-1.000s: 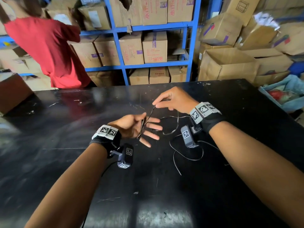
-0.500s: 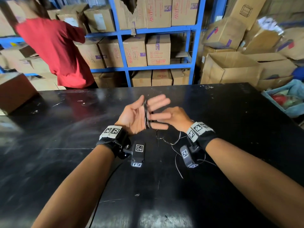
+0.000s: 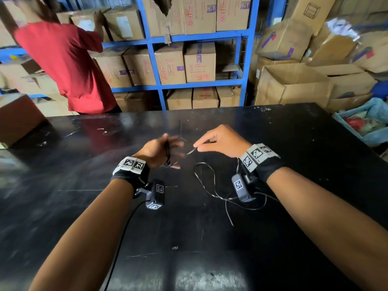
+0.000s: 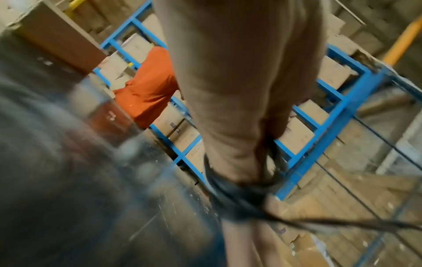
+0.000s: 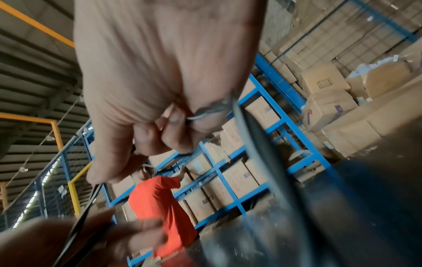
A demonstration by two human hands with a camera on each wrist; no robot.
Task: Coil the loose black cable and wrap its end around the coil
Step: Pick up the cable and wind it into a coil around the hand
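Observation:
My left hand [image 3: 168, 149] is raised over the black table [image 3: 84, 206], blurred, fingers spread. Loops of the thin black cable [image 3: 167, 152] circle it. In the left wrist view the coil [image 4: 237, 196] wraps the straight fingers [image 4: 239, 90], and one strand [image 4: 342, 224] runs off to the right. My right hand [image 3: 198, 147] pinches that strand between thumb and fingers, a short way right of the coil. In the right wrist view the cable [image 5: 91, 198] leaves under the thumb [image 5: 109, 162]. The loose remainder [image 3: 212, 185] lies in curves on the table below my right wrist.
A person in a red shirt [image 3: 67, 66] stands beyond the table's far left edge, facing blue shelving [image 3: 159, 87] full of cartons. A brown box [image 3: 19, 116] sits on the table's left end. Open cardboard boxes [image 3: 294, 85] and a blue bin [image 3: 369, 122] stand at the right.
My hands have come apart: the right hand moved from beside the left palm out to the right, drawing a strand taut. The left hand lowered and turned with the coil on it.

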